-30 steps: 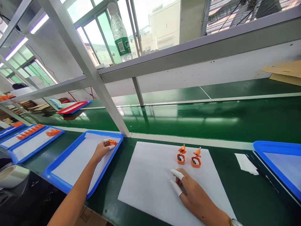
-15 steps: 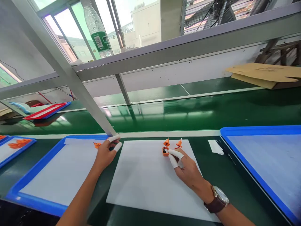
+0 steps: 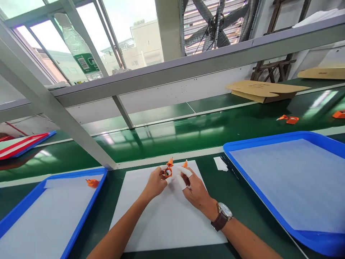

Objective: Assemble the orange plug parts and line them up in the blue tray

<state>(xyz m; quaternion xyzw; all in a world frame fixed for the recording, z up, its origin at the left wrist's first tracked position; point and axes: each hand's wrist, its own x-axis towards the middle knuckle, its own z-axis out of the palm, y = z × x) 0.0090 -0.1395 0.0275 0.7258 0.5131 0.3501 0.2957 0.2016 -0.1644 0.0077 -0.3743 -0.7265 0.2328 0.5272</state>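
Note:
My left hand [image 3: 157,183] is closed on a small orange case [image 3: 168,173] with white and black parts inside. An orange pointed piece [image 3: 170,162] sits just above the case, seemingly joined to it. My right hand [image 3: 195,185] is to the right of it, thumb and index finger apart, with white finger covers on the tips. Nothing shows between those two fingertips. Another orange pointed piece [image 3: 185,164] shows just behind its index finger, its lower part hidden. White fingertip covers are on my left hand too. Beneath both hands lies a white sheet [image 3: 161,219].
Paper-lined blue trays flank the sheet: the left tray [image 3: 78,223] holds an orange piece [image 3: 92,183], the right tray [image 3: 258,208] stands beside a white scrap [image 3: 220,163]. Behind runs a glossy green surface [image 3: 172,140] with orange parts [image 3: 291,120] and cardboard [image 3: 264,90]. A slanted metal post [image 3: 78,126] rises at left.
My left hand has moved right from the left tray's edge and taken hold of the orange case. My right fingers have drawn back slightly from the case. The view has swung right.

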